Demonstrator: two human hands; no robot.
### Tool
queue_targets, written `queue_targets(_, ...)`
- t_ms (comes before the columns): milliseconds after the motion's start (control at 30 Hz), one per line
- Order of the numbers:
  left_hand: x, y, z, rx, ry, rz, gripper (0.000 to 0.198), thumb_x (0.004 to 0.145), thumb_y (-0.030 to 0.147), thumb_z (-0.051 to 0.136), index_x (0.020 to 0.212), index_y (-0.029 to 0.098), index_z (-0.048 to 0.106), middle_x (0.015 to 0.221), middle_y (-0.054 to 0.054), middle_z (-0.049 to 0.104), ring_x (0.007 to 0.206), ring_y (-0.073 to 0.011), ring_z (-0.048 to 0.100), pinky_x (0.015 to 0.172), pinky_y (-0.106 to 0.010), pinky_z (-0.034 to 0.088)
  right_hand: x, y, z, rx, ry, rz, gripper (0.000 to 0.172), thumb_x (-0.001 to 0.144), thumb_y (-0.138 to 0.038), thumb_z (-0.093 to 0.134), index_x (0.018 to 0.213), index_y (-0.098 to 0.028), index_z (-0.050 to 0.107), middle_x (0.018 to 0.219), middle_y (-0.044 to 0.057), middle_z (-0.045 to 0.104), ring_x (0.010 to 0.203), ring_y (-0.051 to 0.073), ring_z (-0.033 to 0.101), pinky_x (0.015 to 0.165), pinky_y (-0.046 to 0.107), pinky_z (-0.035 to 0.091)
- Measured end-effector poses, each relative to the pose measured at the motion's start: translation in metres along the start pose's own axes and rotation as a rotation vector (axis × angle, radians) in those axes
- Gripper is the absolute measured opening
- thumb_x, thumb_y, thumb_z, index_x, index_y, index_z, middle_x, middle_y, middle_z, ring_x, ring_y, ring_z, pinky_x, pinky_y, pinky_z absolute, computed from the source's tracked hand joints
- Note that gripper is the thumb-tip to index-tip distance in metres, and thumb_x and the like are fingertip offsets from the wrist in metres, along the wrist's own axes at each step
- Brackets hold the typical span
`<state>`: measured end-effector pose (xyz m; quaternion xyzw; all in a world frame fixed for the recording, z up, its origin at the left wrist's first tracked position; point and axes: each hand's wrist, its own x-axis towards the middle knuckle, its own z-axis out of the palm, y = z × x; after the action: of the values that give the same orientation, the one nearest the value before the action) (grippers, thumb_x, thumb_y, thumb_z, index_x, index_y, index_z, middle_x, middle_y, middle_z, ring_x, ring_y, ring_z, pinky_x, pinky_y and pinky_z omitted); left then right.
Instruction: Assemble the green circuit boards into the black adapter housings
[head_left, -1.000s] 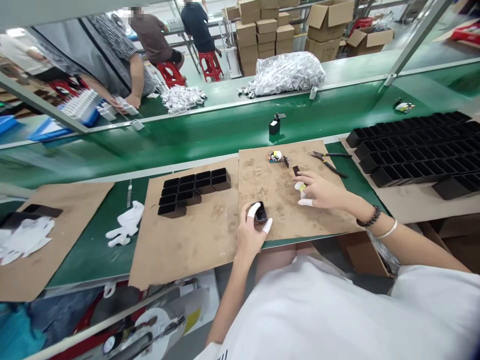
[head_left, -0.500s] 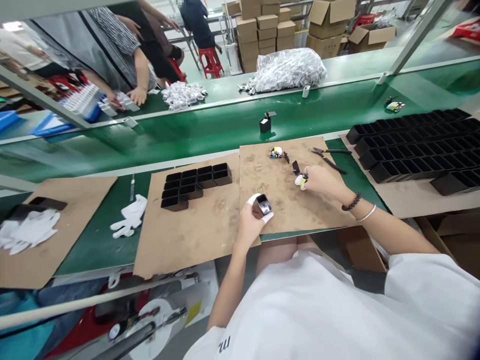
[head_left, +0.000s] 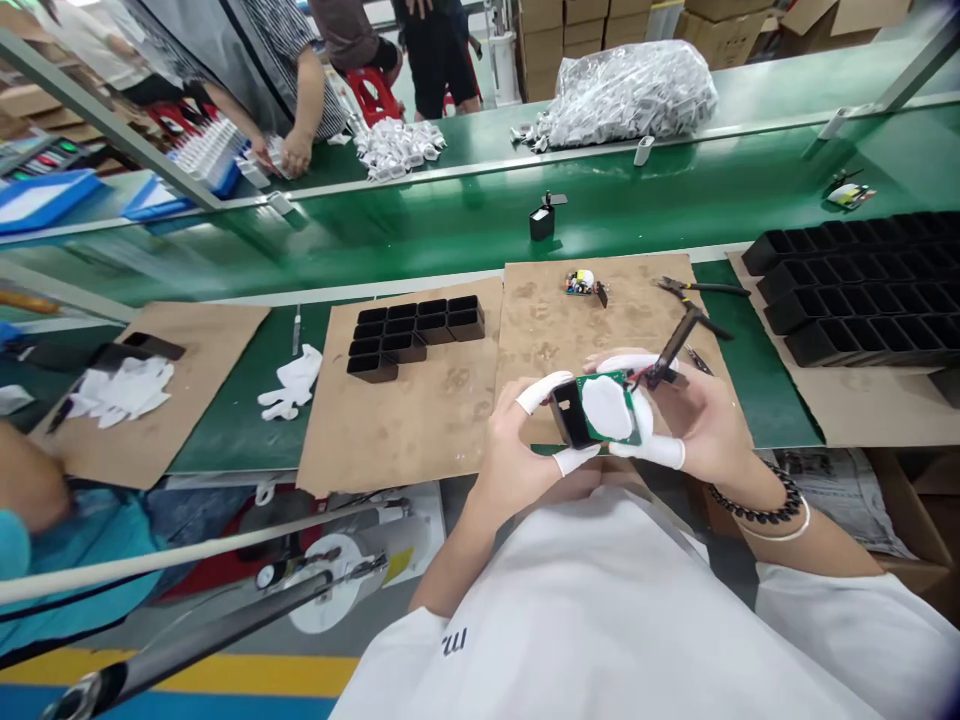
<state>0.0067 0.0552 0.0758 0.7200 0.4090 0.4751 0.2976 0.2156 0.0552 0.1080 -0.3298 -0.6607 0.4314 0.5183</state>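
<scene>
My left hand (head_left: 517, 440), with white finger covers, is closed around a small black plastic case (head_left: 570, 415). My right hand (head_left: 705, 425), also in finger covers, grips a green circuit board (head_left: 634, 425) with a white blob on its face. The board's left end meets the case's mouth; how far inside it sits, I cannot tell. Wires run from the board's right end to a black plug piece (head_left: 671, 350). Another board with a black piece (head_left: 585, 284) lies on the cardboard (head_left: 536, 320). Pliers (head_left: 697, 295) lie beyond my right hand.
Black cases (head_left: 420, 335) stand grouped on the left cardboard, and rows of them (head_left: 862, 300) at right. A white glove (head_left: 292, 380) lies farther left. A black case with a plug piece (head_left: 542, 222) stands on the green belt (head_left: 465, 235). Another person's arm (head_left: 30, 480) is at left.
The circuit board has come up off the cardboard in my right hand and moved left to the case. Both hands are now together. The view has shifted, and an arm has appeared at left.
</scene>
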Motion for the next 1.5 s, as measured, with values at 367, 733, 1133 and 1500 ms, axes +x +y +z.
queue_targets(367,0.002,0.019,-0.006,0.014,-0.006,0.085,0.066,0.072,0.023,0.088,0.134,0.027,0.064,0.116,-0.005,0.069,0.104,-0.0231,0.064,0.092,-0.036,0.054,0.0,-0.012,0.001,-0.258,-0.044,-0.167,0.049,0.078,-0.038,0.087,0.124,-0.03,0.071,0.128,0.008,0.072,0.113,0.03,0.071,0.096,0.044,0.061)
queue_targets(733,0.0,0.015,-0.004,0.024,-0.026,0.07,0.06,0.075,0.026,0.084,0.132,0.026,0.063,0.116,-0.007,0.068,0.103,-0.0235,0.064,0.092,-0.037,0.054,-0.001,-0.007,-0.003,-0.218,-0.105,-0.137,0.058,0.074,-0.028,0.089,0.128,-0.03,0.067,0.126,0.008,0.074,0.117,0.033,0.071,0.098,0.047,0.061)
queue_targets(1133,0.0,0.013,-0.004,0.01,-0.03,0.093,0.059,0.078,0.026,0.082,0.134,0.026,0.063,0.116,-0.006,0.069,0.103,-0.0227,0.065,0.091,-0.035,0.054,-0.001,-0.006,-0.002,-0.265,-0.105,-0.146,0.058,0.075,-0.034,0.09,0.127,-0.031,0.067,0.128,0.01,0.071,0.115,0.031,0.07,0.1,0.046,0.059)
queue_targets(1500,-0.001,0.012,-0.007,0.013,-0.053,0.07,0.059,0.078,0.024,0.082,0.134,0.026,0.064,0.119,-0.007,0.068,0.105,-0.023,0.066,0.091,-0.036,0.056,-0.003,-0.005,0.0,-0.333,-0.093,-0.148,0.055,0.076,-0.038,0.088,0.127,-0.03,0.069,0.126,0.01,0.072,0.114,0.032,0.071,0.098,0.045,0.061)
